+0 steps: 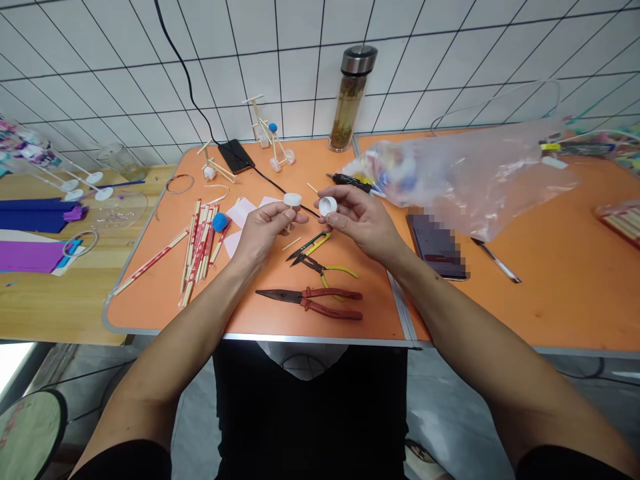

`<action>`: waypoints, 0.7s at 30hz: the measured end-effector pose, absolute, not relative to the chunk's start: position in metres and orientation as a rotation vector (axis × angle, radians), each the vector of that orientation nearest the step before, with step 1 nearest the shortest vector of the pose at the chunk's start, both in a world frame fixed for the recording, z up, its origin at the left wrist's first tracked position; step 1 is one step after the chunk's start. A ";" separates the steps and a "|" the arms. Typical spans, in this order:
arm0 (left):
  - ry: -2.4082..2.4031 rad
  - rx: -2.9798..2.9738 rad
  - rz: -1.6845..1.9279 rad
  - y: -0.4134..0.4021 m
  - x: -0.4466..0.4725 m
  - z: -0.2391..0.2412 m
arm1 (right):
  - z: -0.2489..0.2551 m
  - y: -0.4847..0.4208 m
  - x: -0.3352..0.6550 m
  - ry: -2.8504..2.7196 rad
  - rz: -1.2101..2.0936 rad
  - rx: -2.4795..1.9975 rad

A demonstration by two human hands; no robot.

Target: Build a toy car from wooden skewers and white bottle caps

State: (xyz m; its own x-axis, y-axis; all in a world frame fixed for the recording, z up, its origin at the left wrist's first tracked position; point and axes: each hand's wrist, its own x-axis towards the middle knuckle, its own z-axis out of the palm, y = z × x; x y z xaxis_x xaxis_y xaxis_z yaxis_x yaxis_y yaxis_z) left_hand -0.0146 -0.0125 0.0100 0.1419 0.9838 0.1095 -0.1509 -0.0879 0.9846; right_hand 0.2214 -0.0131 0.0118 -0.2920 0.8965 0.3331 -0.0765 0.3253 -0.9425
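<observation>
My left hand (265, 230) pinches a white bottle cap (293, 199) that sits on a short wooden stick, held above the orange table (350, 167). My right hand (363, 220) pinches a second white bottle cap (327, 205), its hollow side facing me. The two caps are a few centimetres apart and do not touch. Below the hands lie yellow-handled thread snips (311, 245), small yellow-handled cutters (327, 270) and red-handled long-nose pliers (313, 300).
A bundle of chopsticks (197, 250) and a blue pom-pom (219, 222) lie at left. A stick tricycle model (270, 137), a black phone (236, 157) with cable, a glass tea bottle (350, 100), a clear plastic bag (465, 173) and another phone (437, 247) surround the hands.
</observation>
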 end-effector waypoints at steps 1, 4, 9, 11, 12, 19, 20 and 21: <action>0.934 1.184 1.219 -0.012 -0.014 0.010 | 0.012 -0.013 0.221 -1.535 1.192 -0.761; 0.889 1.039 1.175 -0.012 -0.014 0.012 | 0.012 -0.014 0.218 -1.525 1.235 -0.731; 0.823 0.935 1.151 -0.012 -0.013 0.015 | 0.014 -0.019 0.212 -1.500 1.272 -0.727; 0.823 0.936 1.155 -0.012 -0.012 0.014 | 0.014 -0.020 0.211 -1.500 1.261 -0.749; 0.827 0.941 1.158 -0.012 -0.011 0.014 | 0.013 -0.021 0.210 -1.504 1.251 -0.761; 0.830 1.022 1.201 -0.012 -0.008 0.008 | 0.006 -0.021 0.206 -1.503 1.243 -0.763; 0.830 1.043 1.207 -0.012 -0.007 0.007 | 0.004 -0.021 0.205 -1.496 1.241 -0.757; 0.831 1.057 1.210 -0.012 -0.007 0.006 | 0.003 -0.020 0.205 -1.490 1.232 -0.757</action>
State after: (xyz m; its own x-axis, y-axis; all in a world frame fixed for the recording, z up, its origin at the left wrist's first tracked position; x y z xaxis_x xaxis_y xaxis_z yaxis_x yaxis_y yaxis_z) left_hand -0.0074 -0.0116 0.0057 0.1860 0.9818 0.0369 -0.3185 0.0248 0.9476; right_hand 0.2045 -0.0203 0.0033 -0.2873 0.9073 0.3071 -0.1309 0.2805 -0.9509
